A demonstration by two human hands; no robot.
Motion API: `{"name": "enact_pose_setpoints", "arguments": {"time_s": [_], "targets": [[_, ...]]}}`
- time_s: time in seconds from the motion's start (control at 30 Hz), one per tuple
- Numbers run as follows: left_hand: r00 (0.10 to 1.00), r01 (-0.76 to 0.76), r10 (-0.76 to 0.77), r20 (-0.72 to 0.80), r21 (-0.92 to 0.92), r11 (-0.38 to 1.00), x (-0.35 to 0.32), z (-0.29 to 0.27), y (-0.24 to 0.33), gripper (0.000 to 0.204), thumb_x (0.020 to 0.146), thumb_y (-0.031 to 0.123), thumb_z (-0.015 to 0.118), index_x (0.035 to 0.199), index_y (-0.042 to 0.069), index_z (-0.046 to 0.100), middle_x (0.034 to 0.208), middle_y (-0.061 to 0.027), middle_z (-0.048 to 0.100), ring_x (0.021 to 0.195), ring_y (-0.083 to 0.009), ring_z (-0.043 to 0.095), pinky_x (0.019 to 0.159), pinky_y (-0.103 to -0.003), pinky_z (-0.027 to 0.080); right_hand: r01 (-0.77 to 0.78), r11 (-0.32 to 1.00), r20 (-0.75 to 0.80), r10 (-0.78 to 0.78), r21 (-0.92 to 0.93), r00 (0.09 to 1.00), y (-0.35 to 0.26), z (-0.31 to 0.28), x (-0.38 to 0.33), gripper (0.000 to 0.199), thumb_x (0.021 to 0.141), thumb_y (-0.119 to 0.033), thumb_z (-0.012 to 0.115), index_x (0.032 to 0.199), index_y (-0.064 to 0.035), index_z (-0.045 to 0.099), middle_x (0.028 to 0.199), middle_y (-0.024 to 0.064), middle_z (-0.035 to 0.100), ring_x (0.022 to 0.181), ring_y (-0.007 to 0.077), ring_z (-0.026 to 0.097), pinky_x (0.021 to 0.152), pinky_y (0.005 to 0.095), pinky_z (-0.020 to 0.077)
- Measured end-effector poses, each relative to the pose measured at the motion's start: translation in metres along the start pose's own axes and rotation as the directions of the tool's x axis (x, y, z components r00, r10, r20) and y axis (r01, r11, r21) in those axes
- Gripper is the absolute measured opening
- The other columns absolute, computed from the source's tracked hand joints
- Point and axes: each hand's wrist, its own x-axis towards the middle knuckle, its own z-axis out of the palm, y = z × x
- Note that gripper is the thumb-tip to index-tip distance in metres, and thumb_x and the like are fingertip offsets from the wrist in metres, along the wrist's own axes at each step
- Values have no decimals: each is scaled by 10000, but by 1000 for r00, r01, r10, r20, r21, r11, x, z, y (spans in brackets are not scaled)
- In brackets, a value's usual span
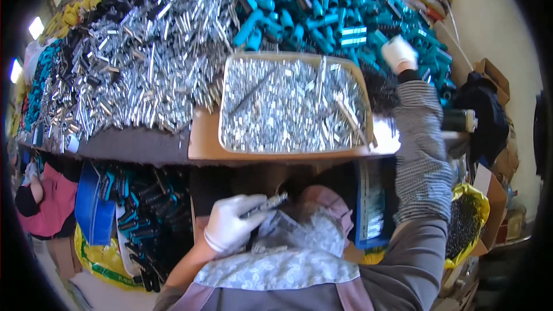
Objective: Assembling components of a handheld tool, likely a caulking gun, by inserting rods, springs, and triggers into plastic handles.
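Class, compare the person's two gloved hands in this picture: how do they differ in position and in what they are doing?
The left hand is drawn in close to the body, gripping a small metal part; the right hand is stretched far out to the pile of teal handles. The left arm is bent, the right extended. Both wear white gloves.

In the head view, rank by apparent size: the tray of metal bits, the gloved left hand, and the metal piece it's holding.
1. Tray
2. Left hand, though it lies nearer the camera
3. Metal piece

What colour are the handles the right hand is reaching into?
Teal handles, under the right hand; head view.
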Motion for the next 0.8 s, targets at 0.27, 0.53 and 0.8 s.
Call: {"name": "enact_pose_setpoints", "arguments": {"time_s": [0.27, 0.53, 0.8], "targets": [[982, -93, 101, -160, 59, 994, -1, -8, 16, 329, 780, 140, 788, 1080, 19, 726, 853, -170, 688, 729, -340, 687, 646, -382, 537, -205, 674, 653, -521, 710, 549, -45, -169, -287, 265, 866, -127, 648, 1088, 8, 703, 867, 48, 678, 737, 83, 615, 639, 255, 508], [969, -246, 248, 7, 154, 957, -26, -14, 18, 338, 771, 230, 803, 1071, 87, 743, 865, -108, 708, 736, -314, 698, 658, -377, 555, -228, 588, 630, -709, 776, 317, -61, -153, -348, 374, 846, -241, 716, 1124, 9, 709, 1032, 120, 727, 938, 200, 688, 881, 329, 534], [960, -278, 273, 52, 251, 927, -36, -13, 14, 512, 740, 301, 817, 1191, 108, 673, 827, -96, 681, 696, -293, 688, 608, -381, 539, -316, 533, 605, -768, 785, 207, -106, -142, -383, 365, 858, -196, 764, 1156, 2, 696, 943, 110, 714, 737, 164, 675, 693, 289, 551]]}}
